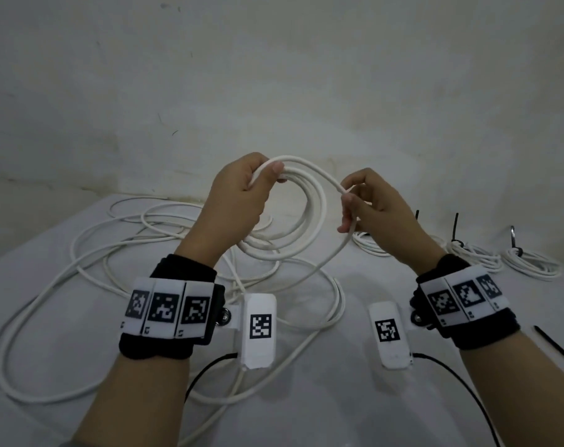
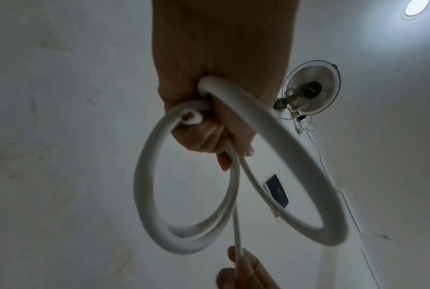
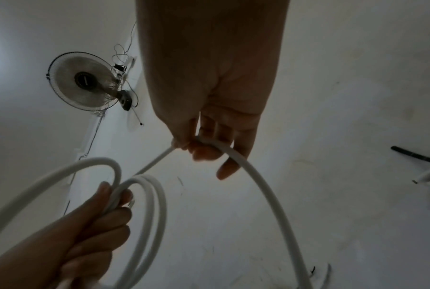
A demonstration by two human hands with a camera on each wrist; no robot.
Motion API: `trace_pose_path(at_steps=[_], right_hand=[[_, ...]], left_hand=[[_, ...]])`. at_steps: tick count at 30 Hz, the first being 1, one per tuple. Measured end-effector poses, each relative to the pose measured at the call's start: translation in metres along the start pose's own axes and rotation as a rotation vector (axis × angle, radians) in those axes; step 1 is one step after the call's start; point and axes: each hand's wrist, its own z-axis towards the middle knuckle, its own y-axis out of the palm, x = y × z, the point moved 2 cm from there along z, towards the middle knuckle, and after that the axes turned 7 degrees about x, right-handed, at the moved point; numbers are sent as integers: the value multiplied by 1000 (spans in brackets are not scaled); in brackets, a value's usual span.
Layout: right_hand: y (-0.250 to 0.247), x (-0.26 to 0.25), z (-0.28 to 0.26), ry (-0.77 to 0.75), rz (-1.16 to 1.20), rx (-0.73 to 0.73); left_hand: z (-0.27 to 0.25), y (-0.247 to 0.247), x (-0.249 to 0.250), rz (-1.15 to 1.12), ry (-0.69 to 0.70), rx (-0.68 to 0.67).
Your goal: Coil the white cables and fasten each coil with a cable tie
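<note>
Head view is showing the left hand [image 1: 232,201] gripping a half-formed coil [image 1: 303,208] above the table [image 1: 338,398], while the right hand [image 1: 371,208] is pinching the cable's running length. Three tied coils [image 1: 532,262] are lying at the right; loose cable [image 1: 80,285] is sprawling at the left, awaiting winding. One spare tie [image 1: 558,350] is lying nearby.

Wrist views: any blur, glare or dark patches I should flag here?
Left wrist: ceiling light flares at top right, near cable loop is smeared, palm dark. Right wrist: the right hand is backlit and dim, left hand soft. Head: evenly dim, sharp.
</note>
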Motion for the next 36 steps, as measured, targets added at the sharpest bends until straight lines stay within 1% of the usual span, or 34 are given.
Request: trace_pose_path(at_steps=[4, 6, 8, 10, 11, 13, 15, 18, 20, 22, 24, 28, 30, 33, 36], right_hand=[[12, -6, 1, -35, 48, 112], [16, -9, 1, -34, 85, 136], [21, -10, -1, 27, 128, 105], [28, -11, -4, 106, 86, 17], [31, -11, -6, 120, 28, -25], [34, -14, -9, 91, -44, -67], [33, -18, -11, 73, -5, -72], [32, -21, -14, 54, 177, -87], [32, -22, -16, 34, 253, -41], [32, -19, -19, 31, 297, 3], [31, -16, -21, 44, 311, 15], [27, -14, -22, 14, 297, 7], [27, -14, -22, 5, 333, -15], [29, -10, -22, 12, 433, -46], [29, -7, -23, 22, 514, -35]], left_hand=[[3, -6, -3, 196, 60, 35], [3, -8, -5, 304, 103, 76], [3, -7, -6, 333, 129, 131], [2, -5, -4, 330, 153, 173], [1, -4, -2, 319, 161, 187], [1, 1, 3, 260, 157, 203], [0, 5, 6, 103, 92, 201], [-2, 10, 12, -207, -89, 153], [-3, 14, 15, -366, -199, 99], [-3, 18, 16, -465, -277, 27], [-5, 20, 15, -485, -315, -25], [-7, 19, 14, -306, -307, -21], [-7, 18, 13, -278, -342, -35], [-6, 19, 14, -396, -440, -39], [-7, 24, 18, -524, -506, -53]])
